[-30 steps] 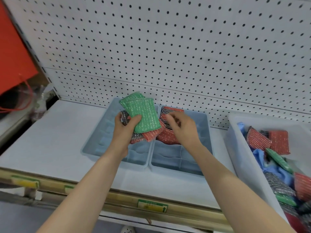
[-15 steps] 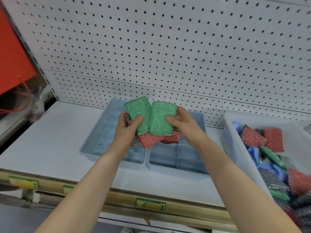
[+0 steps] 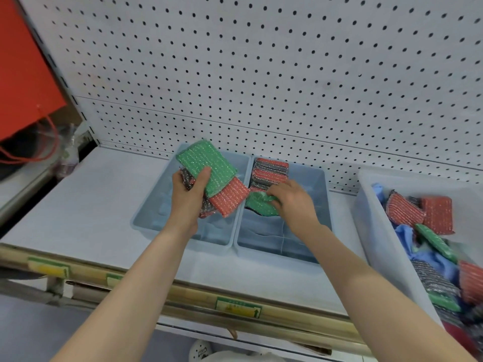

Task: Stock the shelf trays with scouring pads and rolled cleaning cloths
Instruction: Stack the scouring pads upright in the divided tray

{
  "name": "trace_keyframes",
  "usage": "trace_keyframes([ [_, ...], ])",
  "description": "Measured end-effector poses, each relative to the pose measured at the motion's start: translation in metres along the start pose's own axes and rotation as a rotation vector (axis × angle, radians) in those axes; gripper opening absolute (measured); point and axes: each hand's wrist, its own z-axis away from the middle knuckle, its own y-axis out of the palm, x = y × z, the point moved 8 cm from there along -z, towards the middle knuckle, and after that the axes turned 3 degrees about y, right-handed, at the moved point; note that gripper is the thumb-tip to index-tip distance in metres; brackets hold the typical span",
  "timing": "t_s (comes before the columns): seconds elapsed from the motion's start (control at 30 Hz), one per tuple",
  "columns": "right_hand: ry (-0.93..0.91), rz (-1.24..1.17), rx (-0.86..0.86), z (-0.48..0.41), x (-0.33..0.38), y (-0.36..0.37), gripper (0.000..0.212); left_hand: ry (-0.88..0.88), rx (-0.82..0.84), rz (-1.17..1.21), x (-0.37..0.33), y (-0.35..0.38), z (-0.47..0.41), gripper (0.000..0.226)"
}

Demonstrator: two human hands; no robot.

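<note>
A flat red panel (image 3: 23, 61) fills the far left edge, beside the white perforated pegboard wall (image 3: 261, 74) that backs the white shelf (image 3: 78, 205). On the shelf stand 2 pale blue plastic trays, side by side and touching. Above the left tray (image 3: 146, 220), the left hand (image 3: 187, 202) grips a fanned stack of scouring pads (image 3: 219, 178). Its thumb presses on the top one, a green glittery rectangular pad (image 3: 201, 158). A red striped pad (image 3: 230, 195) sticks out below it to the right, and grey ones show underneath.

In the right tray (image 3: 321, 184), a row of red and grey pads (image 3: 269, 173) stands on edge against the back wall. Just in front of that row the right hand (image 3: 292, 202), blurred, has its fingers curled on a second green scouring pad (image 3: 260, 203), low inside the tray near its left wall.

At far right, a white plastic bin (image 3: 371, 231) holds loose red, green and grey pads (image 3: 436, 215) mixed with crumpled blue cloths (image 3: 405, 233).
</note>
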Motion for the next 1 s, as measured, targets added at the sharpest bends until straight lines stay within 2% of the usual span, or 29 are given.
trace_keyframes([
  [0.13,-0.092,0.093,0.026,-0.007,0.008,-0.004,0.032,0.006,-0.014,-0.01,0.001,-0.003,0.001,0.047],
  [0.27,-0.144,0.163,0.145,0.0,0.022,0.027,0.033,0.0,-0.01,-0.006,0.004,0.0,0.0,0.051],
  [0.47,0.008,0.014,0.082,0.001,0.004,0.02,0.035,-0.001,0.001,-0.008,0.004,0.002,0.001,0.053],
  [0.53,0.044,-0.024,0.092,0.0,-0.001,0.014,0.024,-0.008,0.015,-0.008,0.005,0.005,0.003,0.052],
  [0.6,0.18,-0.2,0.094,-0.005,-0.005,0.002,0.011,-0.006,0.051,-0.013,0.006,0.01,0.005,0.051],
  [0.67,0.332,-0.465,0.067,-0.012,-0.004,-0.016,0.016,0.0,0.105,-0.026,0.006,0.017,0.007,0.048],
  [0.73,0.375,-0.684,0.114,-0.021,0.009,-0.025,0.017,0.02,0.162,-0.045,0.005,0.026,0.01,0.05],
  [0.83,0.413,-0.813,0.233,-0.027,0.022,-0.015,0.031,0.056,0.233,-0.083,0.001,0.041,0.017,0.054],
  [0.9,0.484,-0.887,0.238,-0.026,0.019,-0.011,0.039,0.061,0.264,-0.107,0.002,0.046,0.02,0.059],
  [1.0,0.58,-1.14,0.262,-0.02,0.013,-0.009,0.029,0.035,0.325,-0.114,0.01,0.043,0.019,0.075],
])
